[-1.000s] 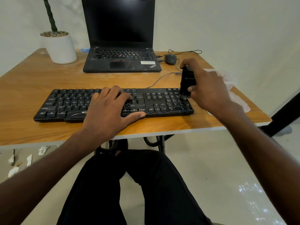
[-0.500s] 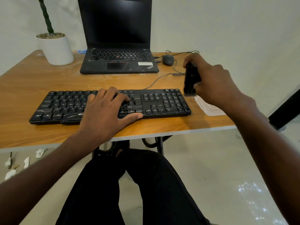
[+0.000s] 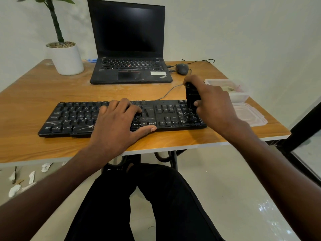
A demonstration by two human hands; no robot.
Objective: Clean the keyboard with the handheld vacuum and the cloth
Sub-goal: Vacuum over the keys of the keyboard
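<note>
Back over the number pad came the handheld vacuum [image 3: 192, 96], gripped upright in my right hand [image 3: 214, 106], nozzle down on the keys. My left hand [image 3: 118, 125] lay flat and relaxed across the keyboard [image 3: 73, 117] to steady it. Left of the vacuum, open keys remained; right of it, a plastic container [image 3: 238, 97] crowded my knuckles.

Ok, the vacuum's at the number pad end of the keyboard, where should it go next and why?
Probably slide the vacuum leftward along the key rows. The right hand holds it upright at the right end of the keyboard, so everything to its left appears uncovered, and the left hand rests flat on the middle keys, steadying it.
</note>
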